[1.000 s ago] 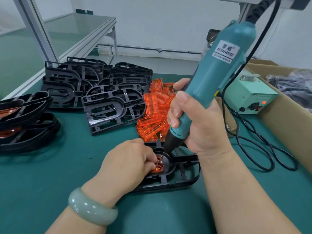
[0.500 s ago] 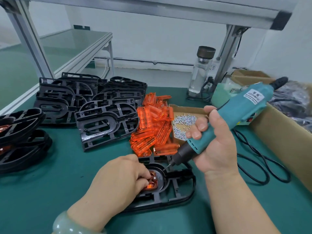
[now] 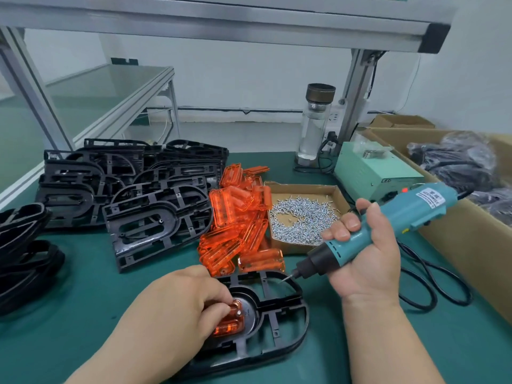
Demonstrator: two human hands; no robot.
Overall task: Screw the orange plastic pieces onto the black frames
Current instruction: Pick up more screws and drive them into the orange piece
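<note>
A black frame [image 3: 288,325] lies on the green mat in front of me. An orange plastic piece [image 3: 231,322] sits in its round recess, and my left hand [image 3: 177,306] holds it there with curled fingertips. My right hand [image 3: 365,259] grips a teal electric screwdriver [image 3: 388,225], tilted with its bit [image 3: 288,276] hovering above the frame's far edge, clear of the orange piece. A heap of orange pieces [image 3: 238,217] lies behind the frame. A cardboard tray of small silver screws [image 3: 302,220] stands right of the heap.
Stacked black frames [image 3: 133,195] fill the back left, and more black parts [image 3: 22,256] lie at the far left. A green power unit [image 3: 374,170], a glass bottle [image 3: 315,126] and black cables [image 3: 432,289] sit at the right, beside a large cardboard box [image 3: 468,245].
My right hand has lifted the screwdriver off the orange piece and swung it back to the right, from upright to tilted. The left hand stays on the piece. My view has tilted up.
</note>
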